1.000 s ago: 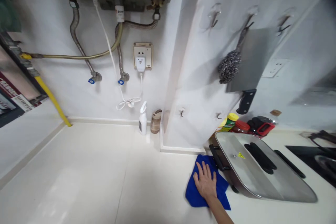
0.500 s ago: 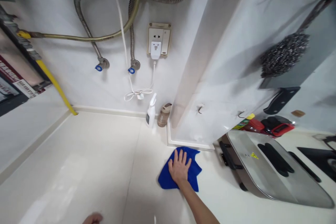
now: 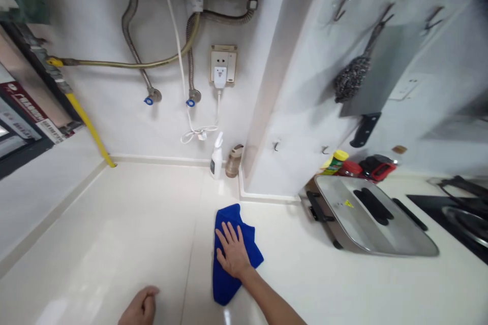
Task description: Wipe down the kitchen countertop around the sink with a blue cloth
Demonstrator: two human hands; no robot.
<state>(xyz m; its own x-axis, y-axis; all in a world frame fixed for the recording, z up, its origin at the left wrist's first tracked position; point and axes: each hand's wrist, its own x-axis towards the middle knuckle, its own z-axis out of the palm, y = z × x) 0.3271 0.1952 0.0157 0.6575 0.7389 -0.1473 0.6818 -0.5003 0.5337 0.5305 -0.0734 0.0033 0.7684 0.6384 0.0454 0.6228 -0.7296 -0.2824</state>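
My right hand (image 3: 233, 254) lies flat with fingers spread on a blue cloth (image 3: 224, 284), pressing it against the white countertop (image 3: 152, 213). The cloth is spread out, its right edge jagged with folds. At the bottom, left of the cloth, is my left hand (image 3: 140, 306); its fingers are curled in and I see nothing in them. A white spray bottle (image 3: 216, 161) stands upright against the back wall, beside a brown translucent bottle (image 3: 233, 162).
Right of the cloth sits a lidded electric pan (image 3: 375, 218), before jars (image 3: 348, 168) and a stove (image 3: 457, 218). A cleaver (image 3: 381, 81) and a steel scrubber (image 3: 353, 78) hang on the wall. A yellow pipe (image 3: 89, 129) meets the counter at left; a plug (image 3: 220, 77) is in the socket.
My right hand has slid the blue cloth leftward and slightly toward me. My left hand has come further into view at the bottom. The camera view has shifted, showing more of the wall hooks.
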